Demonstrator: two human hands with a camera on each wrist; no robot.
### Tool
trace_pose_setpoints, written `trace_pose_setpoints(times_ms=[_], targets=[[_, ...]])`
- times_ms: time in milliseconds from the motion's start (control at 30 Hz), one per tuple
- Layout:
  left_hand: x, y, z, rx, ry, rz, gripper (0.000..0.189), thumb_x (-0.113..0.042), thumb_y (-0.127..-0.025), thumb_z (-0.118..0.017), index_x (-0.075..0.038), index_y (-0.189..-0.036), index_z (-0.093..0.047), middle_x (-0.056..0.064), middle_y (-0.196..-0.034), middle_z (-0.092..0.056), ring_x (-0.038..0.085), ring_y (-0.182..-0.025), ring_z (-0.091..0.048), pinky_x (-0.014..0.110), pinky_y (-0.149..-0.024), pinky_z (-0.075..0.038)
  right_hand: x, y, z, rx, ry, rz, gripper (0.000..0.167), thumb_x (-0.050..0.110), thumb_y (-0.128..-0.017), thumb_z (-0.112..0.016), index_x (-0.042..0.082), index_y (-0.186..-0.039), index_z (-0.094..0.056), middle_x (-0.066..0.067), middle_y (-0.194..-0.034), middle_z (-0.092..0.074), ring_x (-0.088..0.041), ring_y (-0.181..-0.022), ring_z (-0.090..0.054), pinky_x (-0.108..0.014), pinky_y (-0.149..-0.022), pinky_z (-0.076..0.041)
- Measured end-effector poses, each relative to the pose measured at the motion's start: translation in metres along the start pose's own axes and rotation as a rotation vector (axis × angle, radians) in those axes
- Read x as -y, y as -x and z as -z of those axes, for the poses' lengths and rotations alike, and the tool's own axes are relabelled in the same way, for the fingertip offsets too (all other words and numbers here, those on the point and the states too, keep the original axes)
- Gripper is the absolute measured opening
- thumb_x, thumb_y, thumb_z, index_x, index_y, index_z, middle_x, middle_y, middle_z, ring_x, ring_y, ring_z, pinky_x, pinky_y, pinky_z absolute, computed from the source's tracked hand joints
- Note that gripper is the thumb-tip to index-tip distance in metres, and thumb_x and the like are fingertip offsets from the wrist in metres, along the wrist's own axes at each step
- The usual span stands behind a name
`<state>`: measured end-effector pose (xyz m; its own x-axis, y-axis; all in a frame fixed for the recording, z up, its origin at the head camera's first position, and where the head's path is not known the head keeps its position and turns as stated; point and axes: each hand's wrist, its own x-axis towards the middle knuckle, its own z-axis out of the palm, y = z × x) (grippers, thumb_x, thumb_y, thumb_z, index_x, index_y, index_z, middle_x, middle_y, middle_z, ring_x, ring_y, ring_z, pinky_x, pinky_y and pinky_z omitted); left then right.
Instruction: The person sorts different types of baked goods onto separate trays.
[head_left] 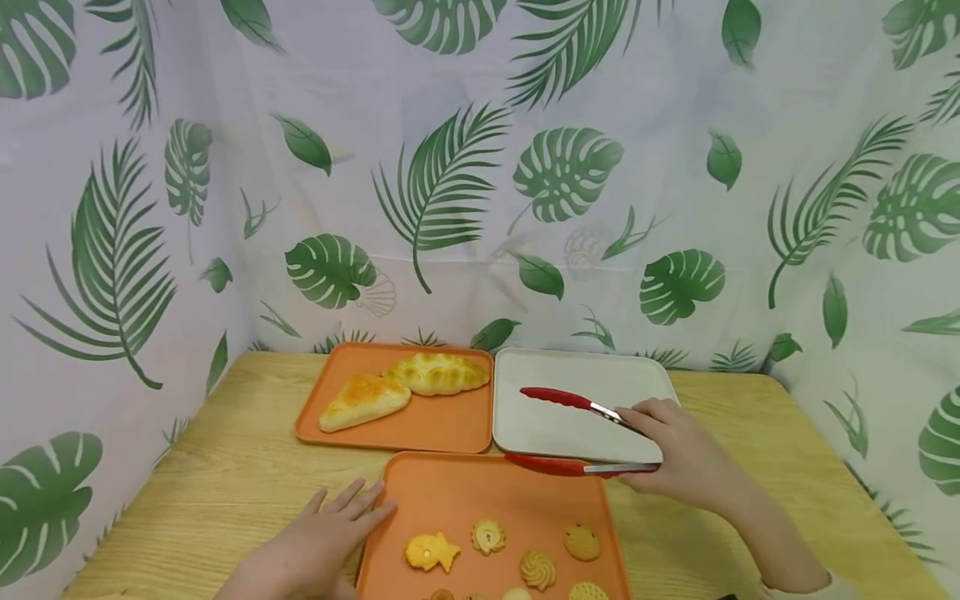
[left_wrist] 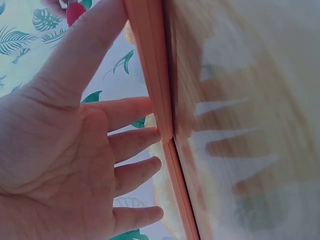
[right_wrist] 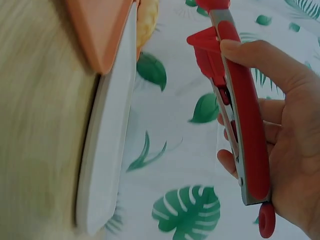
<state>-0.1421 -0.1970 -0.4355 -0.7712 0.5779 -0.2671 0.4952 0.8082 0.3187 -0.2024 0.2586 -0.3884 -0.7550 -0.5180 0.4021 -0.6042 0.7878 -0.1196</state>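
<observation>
I have the red-and-silver tongs [right_wrist: 247, 120] in my right grip [head_left: 678, 454], thumb along one arm and fingers curled round the other; the tongs' own ends are spread apart, and in the right wrist view they hang clear of the white tray [head_left: 536, 429]. I judge them light and stiff with some spring, the red handle covers more grippy than slick; mid-handle is the place to hold, rather than the loop [right_wrist: 267, 220] at the tail. My left grip [head_left: 318, 537] has its fingers straight and spread, clamped on nothing, with tips touching the left rim of the front orange tray [head_left: 450, 492] on the table [head_left: 210, 483]. That tray looks thin, rigid and smooth, so it could slide; its rim is the best hold. On it lie cookies, among them the fish-shaped cookie [head_left: 431, 552] and the swirled cookie [head_left: 538, 570]; they look light and brittle, so I'd favour gentle pressure on opposite sides.
</observation>
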Motion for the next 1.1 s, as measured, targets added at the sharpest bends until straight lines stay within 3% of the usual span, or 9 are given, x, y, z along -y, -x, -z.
trace_pose_setpoints(times_ms=[300, 467, 700, 933, 1100], targets=[[0.004, 0.000, -0.004, 0.003, 0.000, -0.005, 0.111, -0.070, -0.065, -0.070, -0.015, -0.154, -0.032, 0.013, -0.161, -0.025, 0.042, -0.148, -0.019, 0.074, -0.108, -0.022, -0.024, 0.055, 0.006, -0.044, 0.037, 0.062, 0.066, 0.027, -0.054, -0.092, 0.012, -0.114, -0.072, 0.009, -0.105, -0.060, -0.007, -0.092, -0.052, -0.022, -0.075, -0.049], [0.003, -0.001, -0.004, 0.004, 0.036, 0.010, 0.111, -0.070, -0.065, -0.071, -0.017, -0.154, -0.031, 0.012, -0.162, -0.025, 0.042, -0.149, -0.018, 0.074, -0.109, -0.020, -0.030, 0.074, 0.011, -0.030, 0.044, 0.084, 0.062, 0.029, -0.052, -0.093, 0.015, -0.110, -0.073, 0.013, -0.100, -0.060, -0.001, -0.086, -0.050, -0.021, -0.069, -0.048], [0.003, -0.003, -0.002, -0.006, 0.073, 0.027, 0.109, -0.064, -0.064, -0.076, -0.017, -0.153, -0.034, 0.011, -0.161, -0.028, 0.041, -0.149, -0.017, 0.075, -0.109, -0.017, -0.034, 0.088, 0.017, 0.127, 0.069, 0.063, 0.055, 0.042, -0.062, -0.088, 0.018, -0.109, -0.073, 0.013, -0.099, -0.061, 0.002, -0.081, -0.050, -0.024, -0.064, -0.049], [0.004, -0.004, -0.001, -0.029, 0.095, 0.036, 0.108, -0.056, -0.063, -0.082, -0.015, -0.152, -0.036, 0.012, -0.160, -0.030, 0.040, -0.149, -0.019, 0.075, -0.109, -0.016, -0.030, 0.091, 0.017, 0.149, 0.058, 0.113, 0.056, 0.040, -0.062, -0.088, 0.016, -0.110, -0.073, 0.013, -0.098, -0.061, 0.003, -0.080, -0.050, -0.023, -0.062, -0.047], [0.004, -0.004, -0.001, -0.052, 0.081, 0.031, 0.110, -0.056, -0.061, -0.082, -0.013, -0.152, -0.036, 0.012, -0.159, -0.032, 0.042, -0.148, -0.021, 0.075, -0.108, -0.016, -0.026, 0.090, 0.019, 0.190, 0.064, 0.098, 0.053, 0.040, -0.064, -0.087, 0.018, -0.110, -0.073, 0.013, -0.098, -0.061, 0.003, -0.081, -0.049, -0.024, -0.062, -0.045]])
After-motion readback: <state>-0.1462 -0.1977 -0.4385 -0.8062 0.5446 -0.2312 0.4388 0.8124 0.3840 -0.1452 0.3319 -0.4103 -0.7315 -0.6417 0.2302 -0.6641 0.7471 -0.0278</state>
